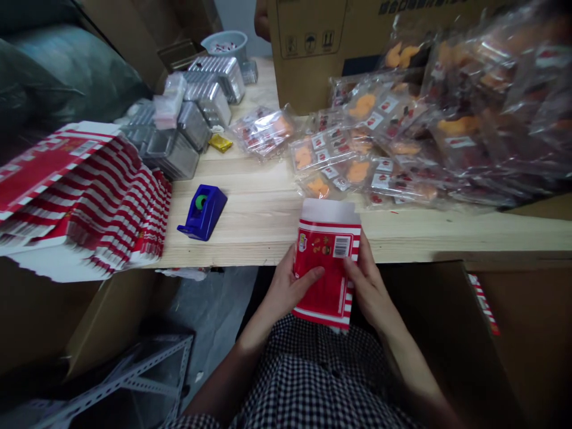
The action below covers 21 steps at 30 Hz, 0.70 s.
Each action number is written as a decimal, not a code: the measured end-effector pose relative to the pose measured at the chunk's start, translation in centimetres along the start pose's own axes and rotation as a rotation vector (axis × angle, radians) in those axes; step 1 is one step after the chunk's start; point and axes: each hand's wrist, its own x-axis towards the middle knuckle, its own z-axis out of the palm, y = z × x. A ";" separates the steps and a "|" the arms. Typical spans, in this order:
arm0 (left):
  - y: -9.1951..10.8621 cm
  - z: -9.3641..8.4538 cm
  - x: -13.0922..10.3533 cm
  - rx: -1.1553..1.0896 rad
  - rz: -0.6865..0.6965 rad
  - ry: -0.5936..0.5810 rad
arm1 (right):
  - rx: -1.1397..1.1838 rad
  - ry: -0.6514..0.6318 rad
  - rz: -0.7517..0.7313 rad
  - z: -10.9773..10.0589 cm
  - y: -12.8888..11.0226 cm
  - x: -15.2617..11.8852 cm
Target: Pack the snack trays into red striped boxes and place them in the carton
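Observation:
A red and white printed carton [319, 286], with a barcode and a pale flap sticking up at its top, is held upright in front of my body. My left hand [290, 283] grips its left edge, thumb lying across the front. On the other edge, my right hand [364, 277] closes round the carton, with its thumb on the face near the barcode. The carton's back and most of my fingers behind it are hidden. Its upper end is at the front edge of the wooden table [250, 220].
Stacked flat red-striped cartons [111, 196] stand left, beside a blue tape dispenser [203, 211]. Clear plastic cases [179, 128], a yellow packet [220, 142] and a tub [226, 44] lie behind. Clear bags with orange pieces [370, 143] pile up right, before a cardboard box [308, 77].

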 end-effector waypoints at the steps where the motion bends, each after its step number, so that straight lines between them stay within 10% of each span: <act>1: -0.1 -0.2 0.0 -0.027 -0.026 0.000 | 0.014 0.005 0.013 0.0 -0.4 -0.1; 21: -1.2 -1.0 -0.1 -0.113 -0.015 0.185 | 0.290 -0.019 0.064 -0.4 1.0 -0.1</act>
